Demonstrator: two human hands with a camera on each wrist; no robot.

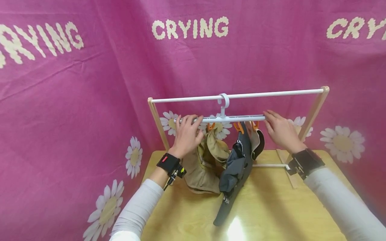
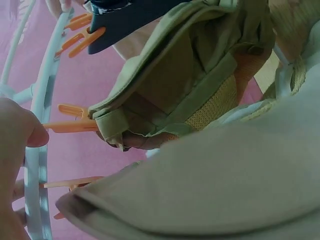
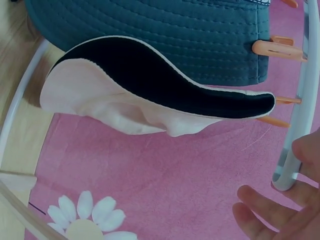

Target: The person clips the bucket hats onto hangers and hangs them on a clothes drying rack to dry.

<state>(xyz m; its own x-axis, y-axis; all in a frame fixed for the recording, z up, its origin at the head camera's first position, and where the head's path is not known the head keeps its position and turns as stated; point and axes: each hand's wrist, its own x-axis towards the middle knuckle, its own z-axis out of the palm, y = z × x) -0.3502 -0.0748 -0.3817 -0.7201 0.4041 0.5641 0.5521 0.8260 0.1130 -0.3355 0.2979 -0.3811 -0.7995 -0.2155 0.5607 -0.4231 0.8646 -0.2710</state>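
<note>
A white clip hanger [image 1: 232, 118] hangs by its hook from the rack's rod. My left hand [image 1: 187, 134] holds the bar near its left end, thumb on one side and fingers on the other. At the opposite end, my right hand [image 1: 278, 129] has the tip of the bar between thumb and forefinger, the other fingers loosely extended. Orange clips [image 2: 75, 126] under the bar hold hats: a wide-brimmed tan hat [image 2: 210, 180], an olive-khaki hat [image 2: 170, 75], a dark blue-grey hat [image 3: 165, 45] with a stitched brim, and a cream hat [image 3: 115, 112] with black underside.
The rack has a white top rod [image 1: 271, 94], wooden side posts [image 1: 313, 112] and a low white rod [image 1: 268, 165]. It stands on a light wooden table [image 1: 187, 214]. A pink cloth [image 1: 271, 50] with daisies and lettering hangs behind and at the sides.
</note>
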